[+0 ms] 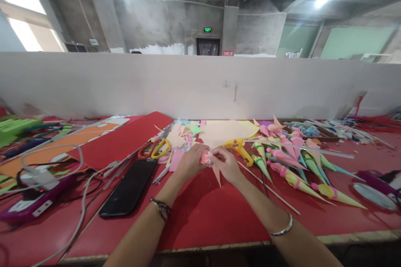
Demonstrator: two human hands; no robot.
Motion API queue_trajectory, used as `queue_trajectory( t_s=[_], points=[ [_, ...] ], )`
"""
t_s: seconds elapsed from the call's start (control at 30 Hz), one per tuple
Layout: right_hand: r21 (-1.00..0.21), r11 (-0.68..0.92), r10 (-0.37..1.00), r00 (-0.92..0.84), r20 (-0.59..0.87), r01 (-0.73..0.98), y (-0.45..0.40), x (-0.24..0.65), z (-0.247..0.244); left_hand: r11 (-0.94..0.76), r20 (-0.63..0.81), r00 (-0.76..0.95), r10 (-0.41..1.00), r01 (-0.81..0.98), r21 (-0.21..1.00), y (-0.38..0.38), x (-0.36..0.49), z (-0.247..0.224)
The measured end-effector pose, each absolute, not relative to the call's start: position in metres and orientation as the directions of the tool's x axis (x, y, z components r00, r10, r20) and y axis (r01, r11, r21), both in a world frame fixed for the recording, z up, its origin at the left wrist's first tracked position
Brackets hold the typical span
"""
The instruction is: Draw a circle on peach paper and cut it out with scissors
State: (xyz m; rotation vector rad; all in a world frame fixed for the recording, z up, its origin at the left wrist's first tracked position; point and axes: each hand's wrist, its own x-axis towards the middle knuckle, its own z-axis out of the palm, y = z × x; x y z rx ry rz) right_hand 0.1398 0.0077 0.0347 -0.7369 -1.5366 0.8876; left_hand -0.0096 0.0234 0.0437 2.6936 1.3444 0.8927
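the pink paper piece (205, 157) is between the two hands, held up just over the front middle of the desk (206, 221). the left hand (193, 159) grasps it from one side, its fingers curled round; the right hand (227, 165) pinches at the other edge with thumb and fingertips. a pale pink pointed tip (217, 176) shows beneath and seems to belong to the same piece, though the fingers hide any join.

it should be very light and easily crushed: thin paper that will crease under a hard squeeze. the shiny, see-through patch on it looks like film, which would be slick and springy, so a light pinch on the paper would probably hold better than one on the film. the rolled point is likely the stiffest part, the ruffled top the softest.

as for containers, the dark shallow tray (329, 138) at the back right holds a jumble of small pale blue and whitish bits, too small to name. the finished-looking paper cones (290, 157) lie heaped on the right, with rounded pink bits at the wide ends of several. a shallow round dish (374, 196) sits near the right edge; whether it is a dish or a lid i cannot tell.
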Motion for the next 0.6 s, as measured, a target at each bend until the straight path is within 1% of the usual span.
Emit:
queue_trajectory(
  t_s=[0.17, 0.3, 0.5, 0.6],
  points=[
    [-0.908, 0.388, 0.918, -0.023, 0.396, -0.157, 0.01, 0.139, 0.032, -0.62, 0.501, 0.453, 0.737, 0.748, 0.236, 0.027, -0.014, 0.042],
    [-0.9, 0.314, 0.948, 0.044, 0.316, -0.301, 0.013, 0.139, 0.029, -0.612, 0.5, 0.448, 0.741, 0.758, 0.226, 0.027, -0.016, 0.045],
    [-0.885, 0.282, 0.958, 0.053, 0.282, -0.37, 0.015, 0.143, 0.03, -0.602, 0.499, 0.45, 0.741, 0.774, 0.196, 0.029, -0.021, 0.044],
    [-0.873, 0.232, 0.966, -0.004, 0.259, -0.43, 0.016, 0.144, 0.031, -0.585, 0.485, 0.441, 0.755, 0.787, 0.197, 0.031, -0.023, 0.042]
  ],
)
